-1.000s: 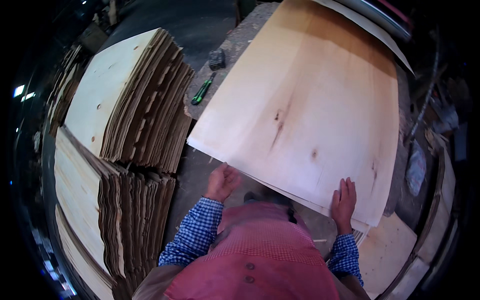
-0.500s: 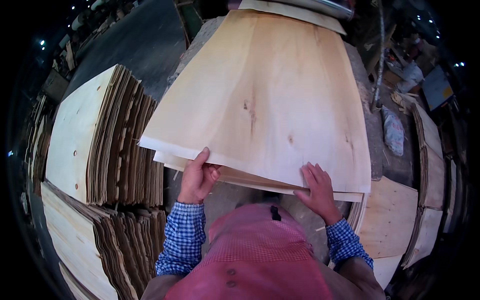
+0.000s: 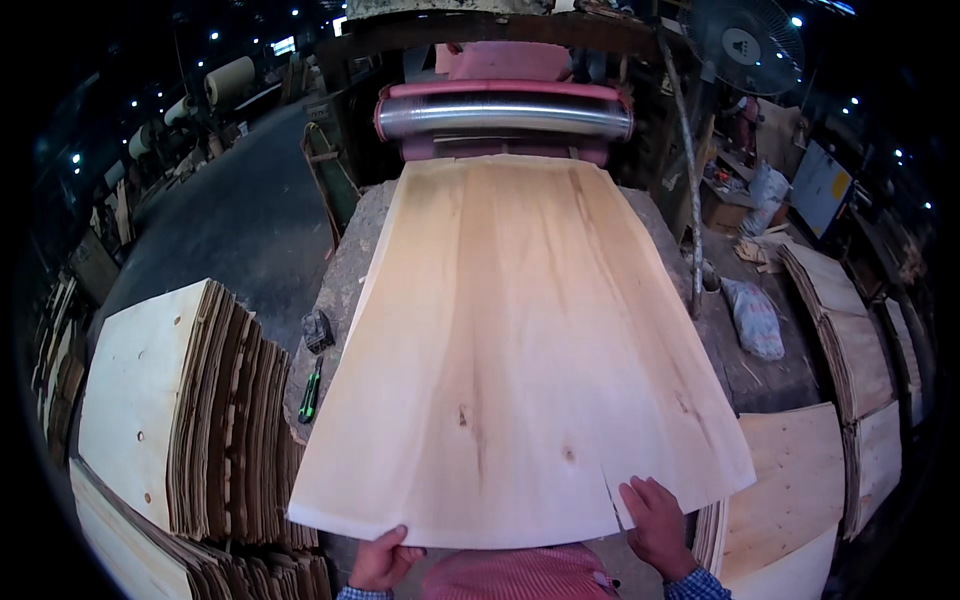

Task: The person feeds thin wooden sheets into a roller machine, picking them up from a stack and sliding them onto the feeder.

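Observation:
A large pale wood veneer sheet (image 3: 530, 340) lies over a grey work table, its near edge reaching out towards my apron. My left hand (image 3: 383, 562) is closed on the near edge, left of the middle, thumb on top and fingers curled below. Near the right corner my right hand (image 3: 656, 527) holds the same edge, its fingertips on the upper face; its thumb is hard to make out. Just left of those fingers a short split runs in from the edge. The far edge lies just before a shiny metal roller (image 3: 505, 118) with pink-red bands.
Tall veneer stacks stand at the left (image 3: 140, 420) and right (image 3: 785, 480). On the table's left side lie a green-and-black utility knife (image 3: 311, 390) and a dark block (image 3: 317, 330). A pole (image 3: 690, 200), a fan (image 3: 742, 47) and a filled plastic bag (image 3: 753, 318) are at the right.
The view has tilted up, bringing the roller into full sight. The sheet now lies flatter and straighter, hiding the sheets beneath. The split beside my right hand shows wider.

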The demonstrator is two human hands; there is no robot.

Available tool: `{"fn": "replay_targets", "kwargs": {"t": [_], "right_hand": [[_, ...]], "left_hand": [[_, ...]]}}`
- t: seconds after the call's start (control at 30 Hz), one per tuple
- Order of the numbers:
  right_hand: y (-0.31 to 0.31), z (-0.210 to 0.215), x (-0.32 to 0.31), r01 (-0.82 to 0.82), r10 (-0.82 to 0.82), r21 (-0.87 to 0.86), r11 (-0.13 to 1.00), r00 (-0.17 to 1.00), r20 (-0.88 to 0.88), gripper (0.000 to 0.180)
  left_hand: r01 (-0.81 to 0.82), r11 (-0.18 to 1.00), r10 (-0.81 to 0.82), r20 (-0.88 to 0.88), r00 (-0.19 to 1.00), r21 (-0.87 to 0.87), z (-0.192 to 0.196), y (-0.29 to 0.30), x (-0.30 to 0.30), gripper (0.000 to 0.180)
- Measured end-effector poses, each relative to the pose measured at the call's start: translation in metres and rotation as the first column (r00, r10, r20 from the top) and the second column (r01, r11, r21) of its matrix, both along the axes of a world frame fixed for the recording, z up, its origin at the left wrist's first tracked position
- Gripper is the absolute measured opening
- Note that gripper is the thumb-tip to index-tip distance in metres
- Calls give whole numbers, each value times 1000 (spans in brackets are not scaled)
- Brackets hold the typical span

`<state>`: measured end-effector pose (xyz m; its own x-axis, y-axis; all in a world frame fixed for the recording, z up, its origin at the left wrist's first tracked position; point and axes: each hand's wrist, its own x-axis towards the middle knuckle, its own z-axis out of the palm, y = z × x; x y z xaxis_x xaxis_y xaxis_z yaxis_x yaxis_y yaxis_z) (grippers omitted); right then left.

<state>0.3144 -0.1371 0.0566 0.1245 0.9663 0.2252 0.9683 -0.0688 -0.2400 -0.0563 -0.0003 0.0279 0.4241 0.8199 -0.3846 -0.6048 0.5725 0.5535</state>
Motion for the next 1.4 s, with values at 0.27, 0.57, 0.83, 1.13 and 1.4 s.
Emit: {"fn": "replay_targets", "kwargs": {"t": [0.27, 0.57, 0.83, 1.13, 1.4], "right_hand": [[71, -34, 27, -174, 168, -108, 979, 984, -61, 63], [103, -93, 93, -386, 325, -251, 887, 911, -253, 68], [172, -160, 292, 741, -754, -196, 642, 657, 10, 51], [178, -156, 253, 803, -818, -168, 572, 543, -189, 47], [180, -142, 249, 786, -826, -255, 563, 527, -200, 47]], "left_hand": [[-230, 969, 217, -140, 966, -85, -19, 62, 35, 31], [-262, 937, 155, -396, 905, -230, -121, 37, -5, 30], [-376, 881, 151, -582, 799, -287, -119, 29, 25, 38], [-282, 944, 101, -665, 740, -170, -150, 29, 4, 32], [-379, 917, 219, -639, 737, -123, -154, 30, 13, 30]]}}
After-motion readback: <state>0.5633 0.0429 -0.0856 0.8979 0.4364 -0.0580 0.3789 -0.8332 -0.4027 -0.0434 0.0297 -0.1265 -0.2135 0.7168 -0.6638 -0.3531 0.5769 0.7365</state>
